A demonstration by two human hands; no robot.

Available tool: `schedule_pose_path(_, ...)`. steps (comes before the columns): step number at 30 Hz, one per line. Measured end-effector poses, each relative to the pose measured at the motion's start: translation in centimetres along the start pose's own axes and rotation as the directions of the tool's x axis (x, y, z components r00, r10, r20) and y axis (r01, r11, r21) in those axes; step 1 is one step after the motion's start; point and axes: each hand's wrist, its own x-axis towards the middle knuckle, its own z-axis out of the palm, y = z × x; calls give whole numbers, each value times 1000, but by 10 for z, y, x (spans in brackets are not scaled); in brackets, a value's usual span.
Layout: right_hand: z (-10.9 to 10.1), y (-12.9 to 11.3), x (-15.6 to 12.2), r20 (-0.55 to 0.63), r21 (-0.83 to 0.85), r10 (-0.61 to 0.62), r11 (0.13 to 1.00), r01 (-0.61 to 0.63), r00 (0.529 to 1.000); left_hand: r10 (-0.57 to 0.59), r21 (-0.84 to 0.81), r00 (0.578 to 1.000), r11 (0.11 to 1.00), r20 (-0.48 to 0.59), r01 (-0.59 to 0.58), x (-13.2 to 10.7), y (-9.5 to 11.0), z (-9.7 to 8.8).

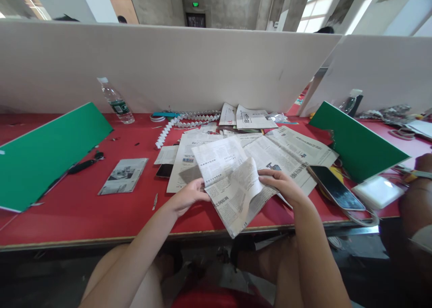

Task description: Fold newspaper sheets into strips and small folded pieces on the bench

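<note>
Both my hands hold one newspaper sheet (222,164) over the front of the red table. My left hand (192,195) pinches its left edge, fingers partly behind the paper. At the sheet's right side, my right hand (280,184) grips it beside a curled-up flap, with the thumb hidden. The sheet is creased, and its lower corner points down past the table's edge. Beneath and behind it lie more newspaper sheets (297,150), spread and overlapping. A folded piece of newspaper (123,176) with a dark photo rests to the left.
A smartphone (335,186) and a white box (377,191) lie at right. Green boards (47,150) stand on both sides. A water bottle (116,101) and a folded-paper chain (168,130) are near the white partition (162,65). Another person's arm (418,200) is at the right edge.
</note>
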Motion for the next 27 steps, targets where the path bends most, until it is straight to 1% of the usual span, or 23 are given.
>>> schedule_pose_path(2,0,-1,0,-13,73,66,995,-64,998,25,-1,999,1000,38,-25,2,-3,-2)
schedule_pose_path(4,0,-2,-1,-17,118,111,987,-108,994,20,0,999,1000,43,-20,4,-5,-4)
schedule_pose_path(8,1,-5,-3,0,118,121,986,-120,993,21,-8,1000,1000,20,-21,3,-4,-4)
schedule_pose_path(13,0,-4,-2,17,103,122,987,-123,992,19,-51,997,999,80,-14,-1,2,-2)
schedule_pose_path(15,0,-3,-2,23,102,114,988,-116,993,27,-41,997,999,75,-24,-1,1,-3)
schedule_pose_path(18,0,-3,-2,33,96,109,989,-112,993,51,17,999,999,5,-51,3,-4,-3)
schedule_pose_path(20,1,-3,-2,46,99,84,991,-88,995,90,68,992,994,-86,-84,7,-9,-2)
schedule_pose_path(23,4,-4,-2,87,150,24,988,-37,996,187,102,955,981,-229,-168,14,-17,0)
schedule_pose_path(25,6,-4,-2,109,180,-14,984,-6,994,243,98,925,970,-293,-224,16,-19,2)
schedule_pose_path(27,8,-3,-1,106,184,-51,983,31,993,260,81,901,966,-346,-248,16,-19,2)
